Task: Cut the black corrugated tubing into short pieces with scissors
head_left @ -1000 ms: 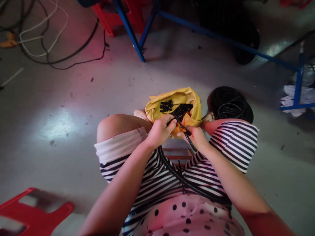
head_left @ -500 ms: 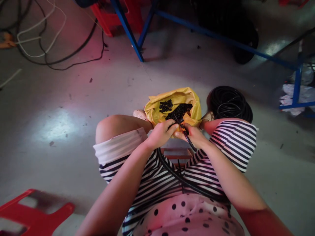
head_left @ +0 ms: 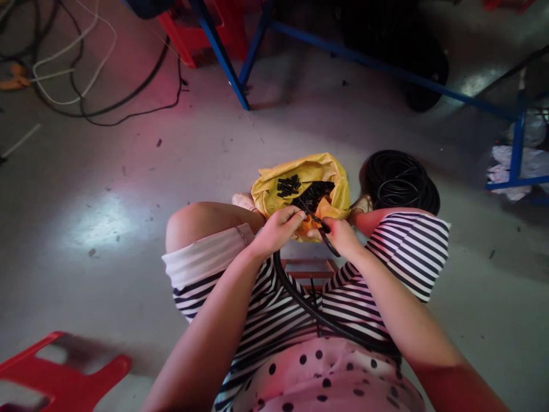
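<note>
Over the near edge of an open yellow bag [head_left: 337, 166], my two hands work close together. My left hand [head_left: 278, 230] is closed on black corrugated tubing [head_left: 300, 302], which curves down from it across my lap to the right. My right hand [head_left: 341, 236] grips a black-handled cutter [head_left: 329, 242]; its handles point down toward me. The cutter's front end lies by my left fingertips, where its exact contact with the tubing is too small to make out. Inside the bag lie several short black tube pieces [head_left: 289, 186], with more in a dark heap.
A coil of black tubing [head_left: 401, 183] lies right of the bag. Ahead stands a blue metal frame [head_left: 227, 60], with a red stool [head_left: 201, 34] behind it. Loose cables [head_left: 128, 94] sprawl on the floor at upper left; another red stool [head_left: 64, 372] is at lower left.
The cutter's handles have shifted slightly within my right hand, and its orange part shows less. Both hands stay in nearly the same place over the bag's edge.
</note>
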